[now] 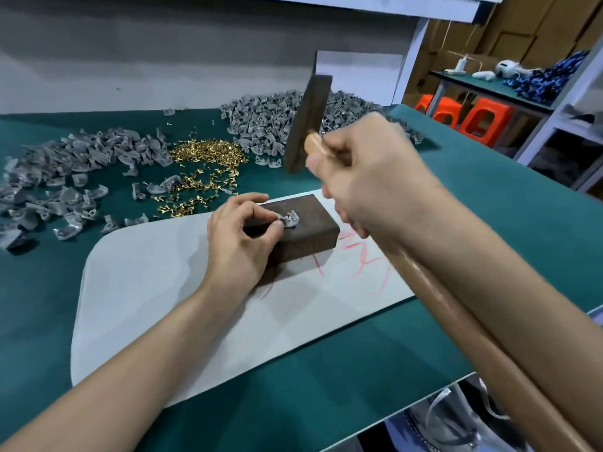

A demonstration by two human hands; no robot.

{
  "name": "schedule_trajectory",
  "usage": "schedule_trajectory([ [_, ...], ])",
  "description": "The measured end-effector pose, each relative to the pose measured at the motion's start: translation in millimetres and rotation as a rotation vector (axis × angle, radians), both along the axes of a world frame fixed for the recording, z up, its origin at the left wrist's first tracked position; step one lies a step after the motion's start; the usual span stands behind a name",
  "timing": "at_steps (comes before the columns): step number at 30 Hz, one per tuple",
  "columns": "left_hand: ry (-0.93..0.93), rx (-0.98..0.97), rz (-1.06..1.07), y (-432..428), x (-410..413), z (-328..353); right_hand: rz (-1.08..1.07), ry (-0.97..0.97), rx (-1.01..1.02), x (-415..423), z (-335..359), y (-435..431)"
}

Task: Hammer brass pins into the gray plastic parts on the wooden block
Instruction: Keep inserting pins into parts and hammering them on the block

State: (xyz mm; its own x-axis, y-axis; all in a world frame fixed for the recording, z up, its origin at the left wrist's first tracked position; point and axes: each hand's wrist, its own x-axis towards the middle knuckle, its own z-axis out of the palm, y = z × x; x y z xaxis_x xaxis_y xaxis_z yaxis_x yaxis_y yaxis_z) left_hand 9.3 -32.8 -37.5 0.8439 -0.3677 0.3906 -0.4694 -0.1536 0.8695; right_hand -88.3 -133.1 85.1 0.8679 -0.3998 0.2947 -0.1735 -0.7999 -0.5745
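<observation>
Heap of gray plastic parts (65, 171) at frame left on green counter (39, 305), pile of brass pins (208, 154), left hand (238, 236) with fingers pinching one gray part (290, 220) on dark wooden block (319, 230) at centre, right hand (368, 177) with fingers curled round raised wooden-handled hammer (308, 125)

Bright, even indoor light from overhead washes the green surface (49, 288), throwing only a soft shadow at the near side of the wooden block (313, 236). The hammer (306, 125) head and the right hand (368, 181), close to the lens, are blurred. The left hand (238, 239) is sharper, though the gray plastic part (290, 220) it pinches shows little detail. Brass pins (208, 154) glint. Wide-angle distortion bows the surface's edges, and the orange stools (486, 122) behind are soft.
</observation>
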Motion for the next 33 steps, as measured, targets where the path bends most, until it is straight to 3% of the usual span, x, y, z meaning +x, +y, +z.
schedule_trajectory([
  [3, 0.002, -0.01, -0.025, 1.9, -0.1, 0.3, 0.01, 0.229, -0.053, 3.0, -14.1, 9.5],
  [7, 0.002, -0.028, -0.018, 1.0, 1.1, -0.2, -0.001, 0.093, 0.005, 3.4, -1.8, 3.3],
  [11, -0.005, -0.021, -0.033, 1.0, 1.6, -0.4, 0.005, 0.254, -0.044, 2.2, -9.8, 4.6],
  [15, 0.009, -0.034, -0.031, 0.5, 1.9, 0.9, -0.007, 0.136, -0.045, 3.8, 0.7, 1.3],
  [19, -0.012, -0.013, -0.035, 2.4, 0.8, 0.0, -0.02, 0.256, -0.049, -1.1, -5.1, 4.1],
  [22, 0.014, -0.031, -0.03, 1.2, 2.9, -1.3, -0.037, 0.103, -0.042, -1.1, -4.6, -0.8],
  [25, 0.011, -0.034, -0.041, 1.0, 4.5, -4.3, 0.001, 0.202, -0.035, 2.0, -14.8, 4.0],
  [28, 0.048, -0.052, -0.027, 1.3, 3.8, -4.5, 0.014, 0.048, 0.109, -0.3, -12.1, -3.1],
  [31, 0.106, -0.049, -0.015, 0.7, 2.1, -3.8, -0.013, -0.191, 0.466, -4.7, -4.3, -18.5],
  [33, 0.119, -0.05, -0.027, 1.2, 1.1, -3.5, -0.021, -0.191, 0.612, -7.1, -8.3, -24.9],
])
